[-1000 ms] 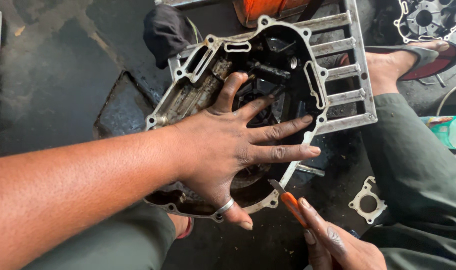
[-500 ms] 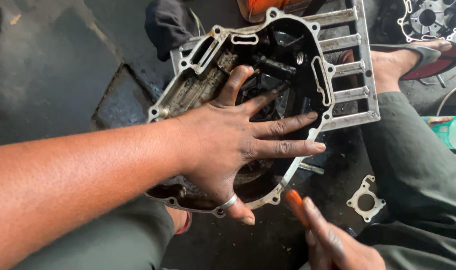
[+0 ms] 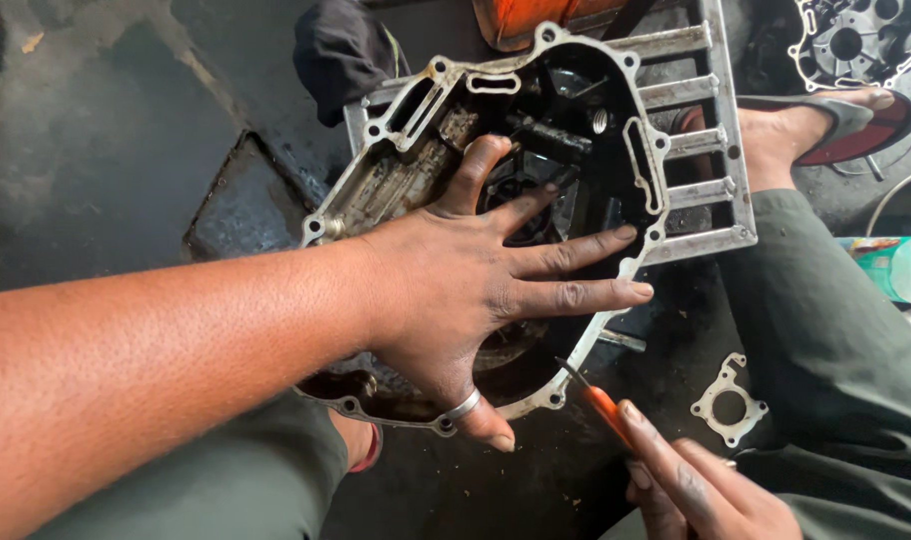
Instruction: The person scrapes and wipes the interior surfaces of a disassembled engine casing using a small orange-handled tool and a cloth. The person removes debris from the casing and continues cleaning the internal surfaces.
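A grimy engine cover point(image 3: 476, 110) lies open-side up on the floor, centre, its middle hidden under the left hand point(image 3: 456, 290), spread flat, gripping nothing. Near right, the right hand point(image 3: 706, 490), partly cut off, pinches an orange scraper point(image 3: 601, 400), tip at the cover's near rim.

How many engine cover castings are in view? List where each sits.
2. The large grey metal engine cover lies at centre under the spread left hand; a second dark metal cover sits at the top right corner, partly cut off. Others may be hidden.
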